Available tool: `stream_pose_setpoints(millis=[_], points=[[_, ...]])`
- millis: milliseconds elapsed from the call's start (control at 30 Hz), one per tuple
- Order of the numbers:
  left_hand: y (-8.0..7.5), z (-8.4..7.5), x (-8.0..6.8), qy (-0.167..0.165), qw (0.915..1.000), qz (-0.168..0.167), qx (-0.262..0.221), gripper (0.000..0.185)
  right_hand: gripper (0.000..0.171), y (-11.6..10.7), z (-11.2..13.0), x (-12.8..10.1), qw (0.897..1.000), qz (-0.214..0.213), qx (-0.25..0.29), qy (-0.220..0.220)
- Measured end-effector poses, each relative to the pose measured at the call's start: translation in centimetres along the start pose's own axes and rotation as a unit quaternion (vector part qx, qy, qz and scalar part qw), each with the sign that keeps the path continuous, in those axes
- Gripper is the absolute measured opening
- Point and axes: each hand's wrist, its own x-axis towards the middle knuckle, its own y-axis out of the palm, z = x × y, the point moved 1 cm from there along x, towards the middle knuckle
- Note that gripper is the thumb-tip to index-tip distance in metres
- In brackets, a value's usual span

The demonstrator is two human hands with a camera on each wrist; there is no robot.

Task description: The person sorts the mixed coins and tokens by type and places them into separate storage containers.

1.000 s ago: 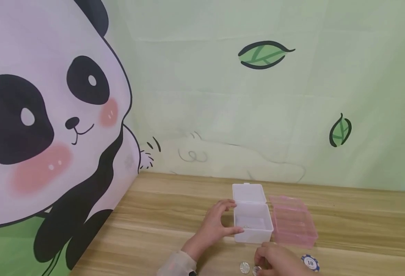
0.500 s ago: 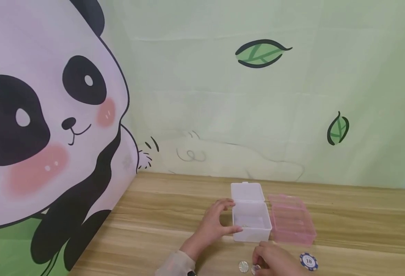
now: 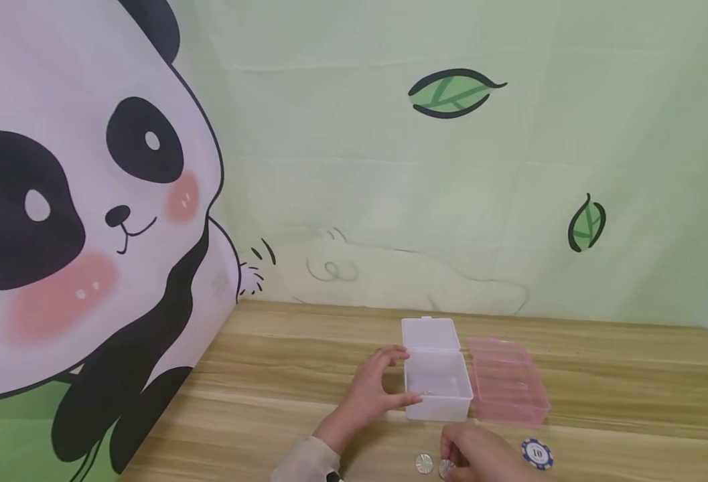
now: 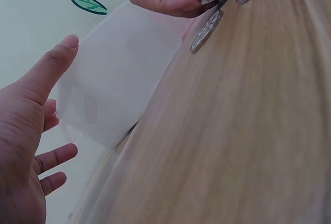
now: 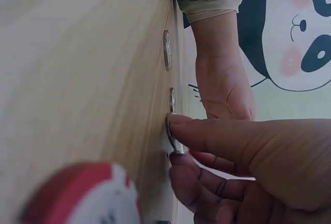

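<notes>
Silver coin (image 3: pixel 447 468) is pinched at its edge by the right hand (image 3: pixel 480 458), near the front edge of the desk (image 3: pixel 281 375). In the right wrist view the coin (image 5: pixel 174 140) is tipped up off the wood, thumb above and fingers (image 5: pixel 199 175) curled below — clamped on it, not yet clear of the surface. A second coin (image 3: pixel 424 463) lies flat just to the left, untouched.

Clear plastic box (image 3: pixel 438 385) sits directly beyond the held coin, lid hinged open toward the wall. It is steadied by the left hand (image 3: pixel 372 391): thumb at the near left corner, fingers spread and mostly straight along the left wall, as also seen from the left wrist (image 4: pixel 31 131). Something small and pale is seen on the box floor; it cannot be identified.

Key relation: the box opening lies straight ahead of and slightly above the right hand, near but not touching. The right hand is the nearer one to the coins; the left is occupied at the box.

A pink box (image 3: pixel 507 388) stands just beside the clear one on its right, closed as far as can be told. A blue chip marked 10 (image 3: pixel 537 454) lies right of the right hand. A red-and-white chip (image 5: pixel 83 195) is blurred in the right wrist view — not visible from the head camera. The right hand is cut off by the frame bottom.
</notes>
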Motion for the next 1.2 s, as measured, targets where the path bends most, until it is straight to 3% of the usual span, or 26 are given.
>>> stream_pose_setpoints(millis=[400,667,900,1200], points=[[0.1,0.1,0.0,-0.005,1.0,-0.003,0.006,0.067,0.014,-0.3,0.3,0.0,0.998,0.005,0.038,-0.047],[0.1,0.1,0.0,-0.009,0.9999,-0.005,0.003,0.067,0.009,-1.7,1.2,-0.5,0.995,0.026,0.086,-0.043],[0.0,0.2,0.0,0.0,1.0,-0.004,0.008,0.065,0.011,-3.2,1.8,-0.2,0.997,0.01,0.042,-0.069],[0.1,0.1,-0.1,0.006,0.9999,-0.008,0.008,0.065,0.016,-4.6,2.3,0.6,0.998,-0.008,0.041,-0.054]])
